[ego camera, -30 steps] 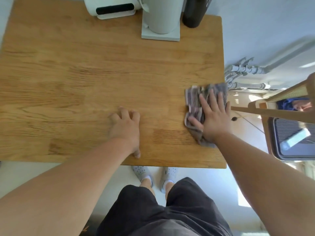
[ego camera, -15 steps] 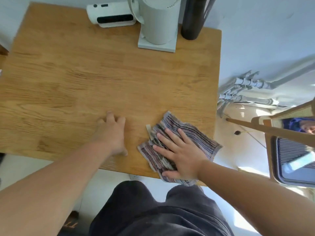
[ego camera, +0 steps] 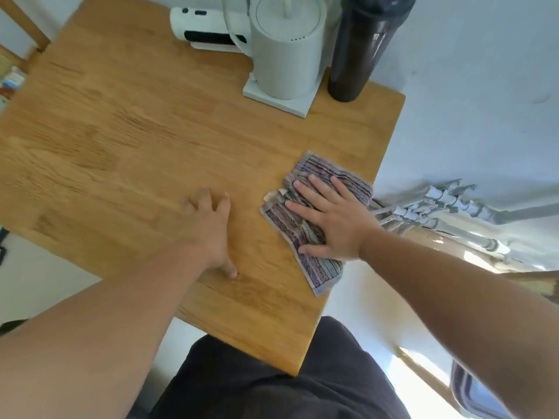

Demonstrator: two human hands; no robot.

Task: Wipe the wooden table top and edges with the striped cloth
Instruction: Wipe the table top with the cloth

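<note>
my right hand [ego camera: 332, 219] lies flat on the striped cloth [ego camera: 314, 219], palm down, fingers spread and straight, pressing it against the wooden table [ego camera: 145, 140]. it grips nothing; the cloth is only pinned beneath the palm. the cloth is bunched and folded over itself near the table's right edge, its far corner close to that edge and its near corner poking out past my wrist toward the front. a small pale tag or folded corner shows at its left side, just beyond my fingertips. my left hand [ego camera: 208, 225] rests on the bare wood to the left of the cloth, apart from it, palm down with the fingers loosely curled and the thumb pointing back toward me; it holds nothing. that hand is somewhat blurred, so i cannot tell how firmly it bears on the top. at the far right corner of the table stand a pale grey electric kettle [ego camera: 287, 52] on its square base and, just beside it to the right, a tall black bottle [ego camera: 363, 46]. a white device with a dark slot [ego camera: 202, 28] lies behind the kettle on the left. my dark shorts [ego camera: 272, 388] show below the near table edge, and grey pipes [ego camera: 447, 204] run along the wall to the right.
</note>
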